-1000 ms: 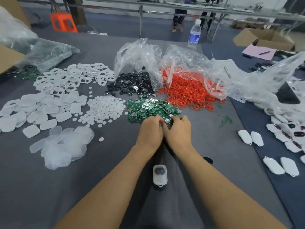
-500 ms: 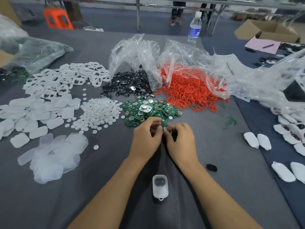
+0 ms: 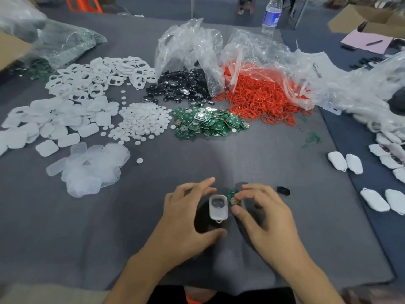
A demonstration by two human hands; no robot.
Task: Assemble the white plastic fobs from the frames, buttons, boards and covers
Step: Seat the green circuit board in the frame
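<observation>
Left grip point(image 3: 186, 220) spread open, right grip point(image 3: 267, 222) pinching.

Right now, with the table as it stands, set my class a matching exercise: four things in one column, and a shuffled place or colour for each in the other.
Things
1. rings
2. board pile
3. bottle
4. shell

Descriptions
A. white, nearest the person
B. green, mid-table
C. red, spilling from a clear bag
D. upright, behind the bags

Pairs: 1-C, 2-B, 3-D, 4-A
</observation>
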